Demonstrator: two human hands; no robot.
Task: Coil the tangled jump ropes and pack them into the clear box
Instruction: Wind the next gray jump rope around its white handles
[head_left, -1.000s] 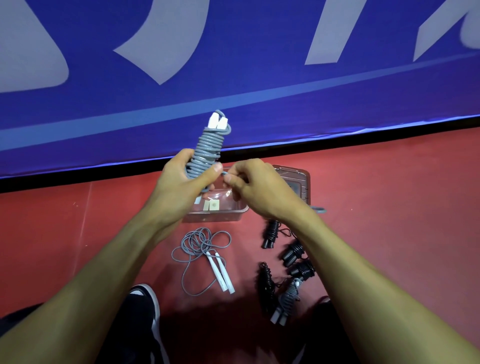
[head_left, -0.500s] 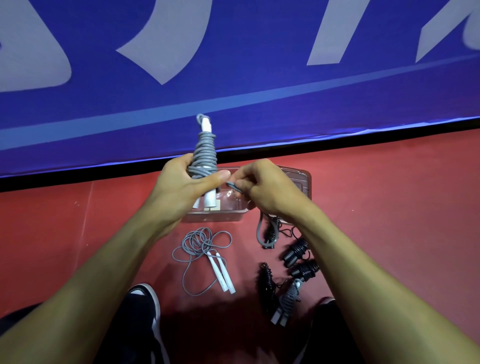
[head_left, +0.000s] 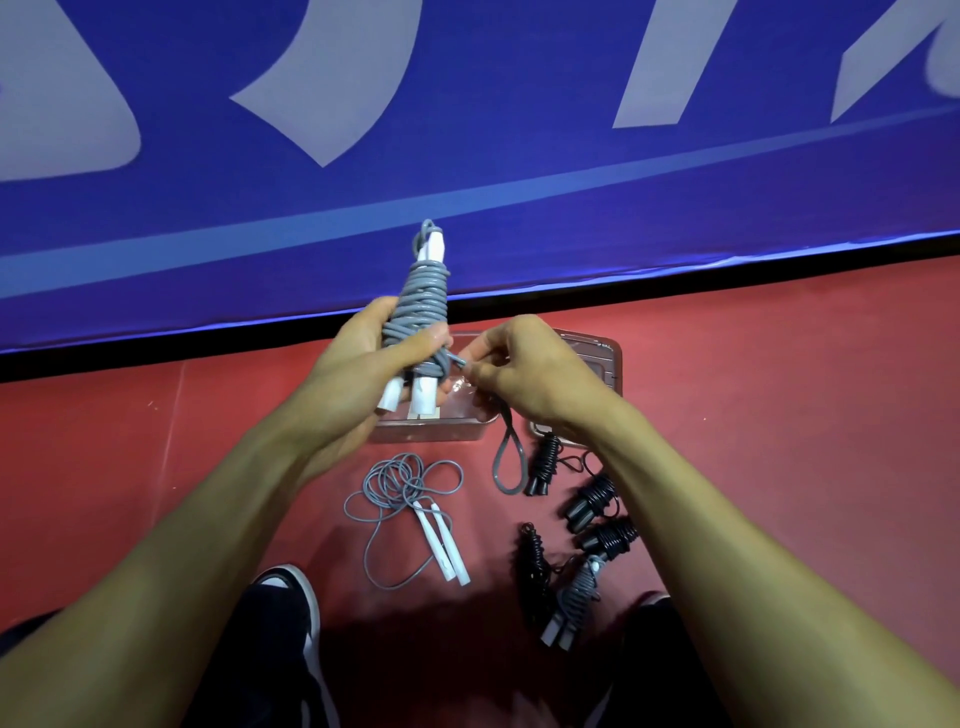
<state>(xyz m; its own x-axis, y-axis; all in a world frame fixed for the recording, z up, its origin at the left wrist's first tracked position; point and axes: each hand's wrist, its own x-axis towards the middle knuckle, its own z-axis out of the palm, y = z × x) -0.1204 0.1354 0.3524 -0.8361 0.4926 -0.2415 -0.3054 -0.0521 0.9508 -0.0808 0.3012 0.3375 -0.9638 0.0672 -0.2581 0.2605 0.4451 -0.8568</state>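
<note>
My left hand (head_left: 363, 358) grips a grey jump rope (head_left: 423, 296) wound tightly round its two white handles, held upright above the clear box (head_left: 431, 428). My right hand (head_left: 524, 364) pinches the loose end of that rope beside the bundle; a grey loop (head_left: 506, 462) hangs below the hand. A tangled grey rope with white handles (head_left: 410, 499) lies on the red floor in front of the box. To its right lie several coiled black ropes (head_left: 587, 504) and one coiled grey rope (head_left: 571, 597).
A clear lid (head_left: 602, 358) lies behind my right hand next to the box. A blue banner wall (head_left: 467, 156) stands close behind the box. My shoe (head_left: 291, 597) and dark trouser legs fill the bottom of the view.
The bundle has turned and shifted in my left hand, and its white handle ends now stick out below. My right hand has brought the rope end to the bundle, and a loop hangs under it.
</note>
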